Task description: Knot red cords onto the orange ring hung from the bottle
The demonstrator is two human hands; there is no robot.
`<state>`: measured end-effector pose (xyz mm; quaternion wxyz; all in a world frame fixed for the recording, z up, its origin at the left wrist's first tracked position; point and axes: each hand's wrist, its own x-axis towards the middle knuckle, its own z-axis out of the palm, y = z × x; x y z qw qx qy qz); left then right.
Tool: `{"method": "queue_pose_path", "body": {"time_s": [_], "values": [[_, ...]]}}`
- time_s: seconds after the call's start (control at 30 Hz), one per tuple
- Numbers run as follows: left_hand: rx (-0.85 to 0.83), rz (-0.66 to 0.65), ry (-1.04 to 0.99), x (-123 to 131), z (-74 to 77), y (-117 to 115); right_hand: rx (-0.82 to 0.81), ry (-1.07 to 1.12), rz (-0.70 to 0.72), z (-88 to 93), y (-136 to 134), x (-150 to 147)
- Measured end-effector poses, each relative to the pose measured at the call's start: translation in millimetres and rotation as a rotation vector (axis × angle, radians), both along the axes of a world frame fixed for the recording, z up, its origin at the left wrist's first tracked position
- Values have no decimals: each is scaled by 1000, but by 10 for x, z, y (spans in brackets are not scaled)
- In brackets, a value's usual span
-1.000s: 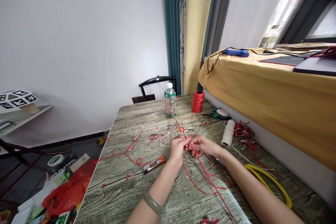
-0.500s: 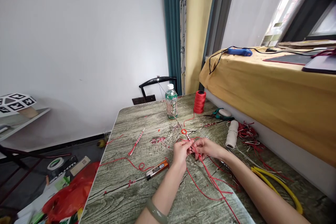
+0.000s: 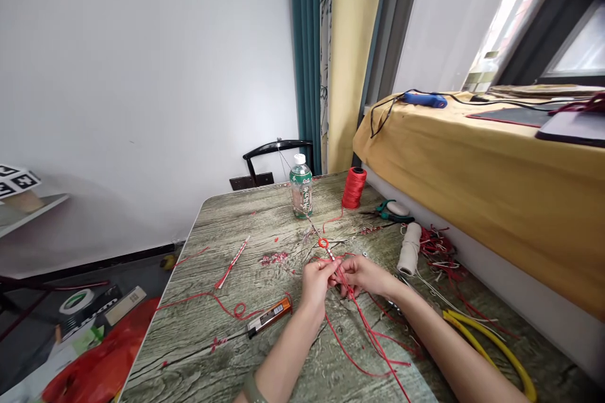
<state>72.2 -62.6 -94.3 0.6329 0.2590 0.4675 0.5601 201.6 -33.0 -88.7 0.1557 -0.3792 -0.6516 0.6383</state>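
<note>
Red cords (image 3: 363,318) trail from between my hands toward the near edge of the table. My left hand (image 3: 316,277) pinches the cord work just below a small red ring (image 3: 323,242), thumb and forefinger together. Close beside it, my right hand (image 3: 357,274) is also closed on the red cords, its fingertips partly hidden. From the ring a thin, taut line runs up to a plastic bottle (image 3: 301,192) with a green label. A red-and-white braided cord (image 3: 232,262) lies to the left of my hands.
A red thread spool (image 3: 353,189) stands behind my hands. To the right lie green-handled pliers (image 3: 394,213), a white string roll (image 3: 409,249), red cord scraps (image 3: 439,242) and a yellow loop (image 3: 501,340). An orange-ended case (image 3: 270,317) rests left. A yellow-draped surface (image 3: 454,170) borders the right.
The whole view has shifted slightly, so the table things appear a little lower and further left. Both hands keep hold of the red cords, nearly in the same pose.
</note>
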Motion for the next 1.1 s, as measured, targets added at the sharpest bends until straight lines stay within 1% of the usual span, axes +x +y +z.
{"method": "queue_pose_path", "body": {"time_s": [0.1, 0.37, 0.53, 0.73, 1.0, 1.1], "values": [[6, 0, -7, -7, 15, -20, -2, -1, 0, 10, -10, 1], [4, -18, -41, -43, 79, -68, -8, 5, -14, -52, 20, 10], [11, -9, -52, -52, 88, -82, -12, 19, 9, -34, 13, 11], [3, -10, -60, -62, 93, -99, 8, 46, 38, -53, 11, 14], [9, -11, -106, -75, 118, -123, 35, 3, 11, 61, -64, -22], [-14, -8, -110, -81, 114, -118, 58, 2, -2, 73, -75, -23]]}}
